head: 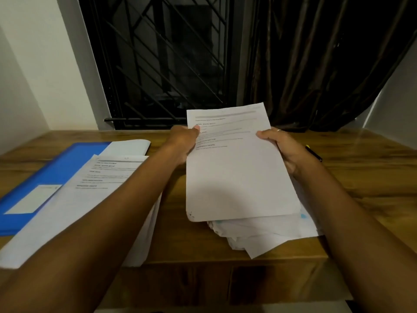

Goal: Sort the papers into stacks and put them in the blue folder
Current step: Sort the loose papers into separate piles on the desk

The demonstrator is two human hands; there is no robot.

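On the wooden desk [176,236] a loose paper pile [266,236] is seen nearest, above which a printed sheet [237,175] is pinched at its side edges by the left hand [183,141] and right hand [281,146], thumbs on top, other fingers hidden, while a sorted stack [79,199] is laid partly over the blue folder [56,166] leftward, a black pen [314,153] beyond.

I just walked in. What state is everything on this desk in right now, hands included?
held sheet: lifted off the desk, printed side up.
left hand: pinches the sheet's left edge.
right hand: grips the sheet's right edge.
loose pile: untidy, on the table under the held sheet.
neat stack: lying flat, overlapping the folder.
blue folder: lying flat, partly covered.
pen: lying beyond the right hand.
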